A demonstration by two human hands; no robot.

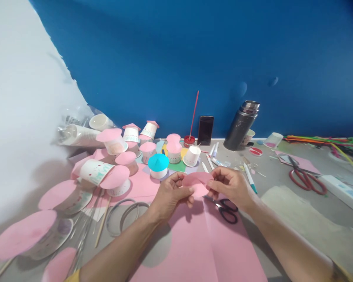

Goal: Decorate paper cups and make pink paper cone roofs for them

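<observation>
Between my two hands is a pink paper circle [197, 181] with a slit or fold running toward its middle. My left hand [174, 192] pinches its left edge between thumb and fingers. The right edge is gripped by my right hand [228, 186]. Beneath them lies a large pink paper sheet [206, 243] with a round hole cut out at its left. Black-handled scissors [228, 211] rest on that sheet, their blades partly hidden under my hands. A paper cup with a blue cone roof [158, 162] stands just beyond my left hand.
Several paper cups with pink paper tops [114, 178] crowd the left side, near rings of tape [131, 215] and thin sticks. Along the back are a phone [205, 130], a dark flask [241, 125] and a red pot [189, 141]. Red-handled scissors [307, 182] and a power strip [345, 194] lie right.
</observation>
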